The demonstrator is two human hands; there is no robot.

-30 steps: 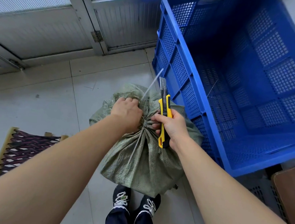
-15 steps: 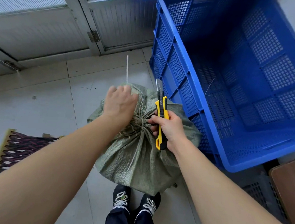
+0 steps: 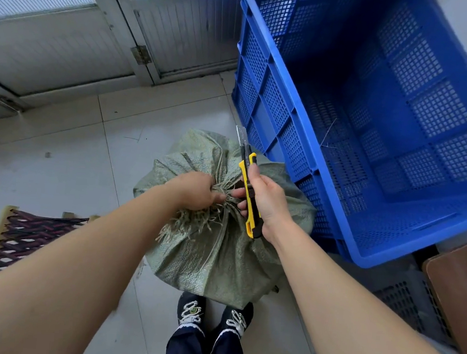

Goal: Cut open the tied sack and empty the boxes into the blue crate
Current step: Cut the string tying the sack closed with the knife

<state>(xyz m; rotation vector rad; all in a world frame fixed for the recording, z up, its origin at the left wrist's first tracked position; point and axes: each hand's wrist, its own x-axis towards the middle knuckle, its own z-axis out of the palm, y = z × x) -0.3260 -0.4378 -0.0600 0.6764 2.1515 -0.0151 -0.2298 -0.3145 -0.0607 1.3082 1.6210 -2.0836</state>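
Observation:
A green woven sack [image 3: 214,257] stands on the tiled floor in front of my feet, its mouth gathered into a frayed neck at the top. My left hand [image 3: 197,192] grips that bunched neck. My right hand [image 3: 267,199] holds a yellow and black utility knife [image 3: 249,195], blade out and pointing away from me, while its fingertips touch the neck. The big blue perforated crate [image 3: 299,154] stands right of the sack, tilted toward me, with only a few loose strands inside. No boxes show; the sack hides its contents.
A grey door and hinged frame [image 3: 141,56] close off the far side. A dark woven mat [image 3: 23,237] lies on the floor at left. A brown board [image 3: 459,289] and a dark perforated crate [image 3: 407,302] sit at the right. My shoes [image 3: 211,314] touch the sack's base.
The white strap that my left hand held up is gone from view. My left hand has dropped onto the sack's neck, whose frayed edge now spreads out. The knife has shifted slightly right.

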